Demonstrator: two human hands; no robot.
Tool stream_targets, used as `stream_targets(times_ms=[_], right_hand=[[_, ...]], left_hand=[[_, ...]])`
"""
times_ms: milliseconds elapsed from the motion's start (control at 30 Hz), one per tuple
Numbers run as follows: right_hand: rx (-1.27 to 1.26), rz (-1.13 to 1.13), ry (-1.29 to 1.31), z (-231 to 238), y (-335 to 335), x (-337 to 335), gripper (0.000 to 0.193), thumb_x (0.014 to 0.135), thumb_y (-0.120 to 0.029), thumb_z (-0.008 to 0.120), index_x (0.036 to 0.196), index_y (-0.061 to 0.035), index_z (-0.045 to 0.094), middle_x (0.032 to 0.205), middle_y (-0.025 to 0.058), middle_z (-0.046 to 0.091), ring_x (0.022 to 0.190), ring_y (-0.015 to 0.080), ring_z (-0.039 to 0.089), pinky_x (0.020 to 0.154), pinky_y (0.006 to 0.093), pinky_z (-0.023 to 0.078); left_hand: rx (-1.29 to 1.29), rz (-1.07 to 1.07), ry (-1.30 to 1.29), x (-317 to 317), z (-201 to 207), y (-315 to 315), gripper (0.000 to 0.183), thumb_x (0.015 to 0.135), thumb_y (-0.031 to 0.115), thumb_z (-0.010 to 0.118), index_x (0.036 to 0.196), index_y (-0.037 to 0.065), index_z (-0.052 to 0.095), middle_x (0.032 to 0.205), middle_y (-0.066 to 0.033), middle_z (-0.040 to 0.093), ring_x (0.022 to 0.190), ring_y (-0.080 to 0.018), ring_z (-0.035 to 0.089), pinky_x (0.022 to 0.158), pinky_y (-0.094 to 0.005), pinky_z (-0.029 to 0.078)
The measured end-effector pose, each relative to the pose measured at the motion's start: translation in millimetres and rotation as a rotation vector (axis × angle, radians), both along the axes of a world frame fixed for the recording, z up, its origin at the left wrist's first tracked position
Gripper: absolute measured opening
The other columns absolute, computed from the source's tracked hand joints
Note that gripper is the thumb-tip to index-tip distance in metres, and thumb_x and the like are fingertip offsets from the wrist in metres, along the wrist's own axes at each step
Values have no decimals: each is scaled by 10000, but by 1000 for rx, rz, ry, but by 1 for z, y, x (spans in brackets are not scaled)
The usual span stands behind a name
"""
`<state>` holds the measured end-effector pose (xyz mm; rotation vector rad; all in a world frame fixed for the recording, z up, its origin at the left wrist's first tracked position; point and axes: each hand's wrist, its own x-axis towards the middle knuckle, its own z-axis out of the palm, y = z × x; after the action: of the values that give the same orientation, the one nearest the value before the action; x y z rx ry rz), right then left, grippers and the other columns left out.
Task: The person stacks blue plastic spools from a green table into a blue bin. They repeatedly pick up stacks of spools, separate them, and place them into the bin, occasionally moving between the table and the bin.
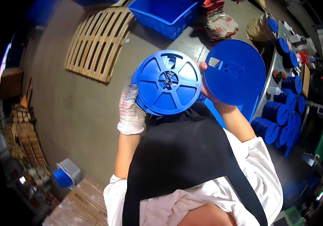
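The left hand [130, 111], in a knitted work glove, grips the left rim of a blue spoked reel [168, 82], held up in front of the chest over a black apron [186, 150]. The bare right hand [203, 81] sits between this reel and a blue solid disc [235, 72]; its fingers are mostly hidden behind the reel, only the thumb shows against the disc's left edge, so it appears to clasp the disc, though whether it also supports the reel cannot be told. The reel faces the camera flat, its hub and spokes plainly visible, and the disc stands just beside it on the right, slightly overlapped. Further right, a table [278, 62] carries rows of stacked blue reels [278, 120]. On the concrete floor beyond lie a wooden pallet [97, 43] and a blue plastic crate [165, 15].
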<state>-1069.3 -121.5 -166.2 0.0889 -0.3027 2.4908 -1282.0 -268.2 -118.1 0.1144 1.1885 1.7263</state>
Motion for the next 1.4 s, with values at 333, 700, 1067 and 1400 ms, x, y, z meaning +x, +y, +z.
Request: stream_targets(times_ms=[333, 700, 1067, 1400], right_hand=[[-8, -315, -110, -45, 142, -11, 371, 965, -380, 535, 1178, -77, 510, 1086, 95, 570, 940, 133, 624, 780, 179, 524], [-384, -919, -424, -29, 264, -14, 164, 972, -134, 523, 1097, -40, 571, 1052, 68, 652, 990, 181, 629, 936, 352, 496], [-215, -921, 134, -37, 371, 121, 353, 971, -280, 481, 1204, -22, 536, 1047, 130, 611, 961, 291, 615, 897, 437, 524], [-356, -997, 428, -2, 482, 182, 336, 912, -281, 494, 1031, 33, 484, 994, 128, 435, 760, 195, 437, 508, 277, 407]], left_hand=[[123, -357, 110, -69, -19, 235, 593, 943, 233, 589, 1423, -3, 333, 1324, -156, 504, 1189, -246, 533, 982, -363, 486], [127, -706, 7, -51, -26, 461, 506, 958, 138, 547, 1419, 46, 358, 1326, -159, 510, 1169, -250, 554, 966, -377, 513], [181, -890, 56, 64, -15, 624, 518, 964, 189, 510, 1433, 41, 346, 1353, -147, 487, 1194, -242, 532, 984, -366, 480], [85, -943, 18, 138, -14, 710, 500, 969, 173, 505, 1436, 75, 354, 1359, -133, 494, 1190, -247, 543, 954, -395, 517]])
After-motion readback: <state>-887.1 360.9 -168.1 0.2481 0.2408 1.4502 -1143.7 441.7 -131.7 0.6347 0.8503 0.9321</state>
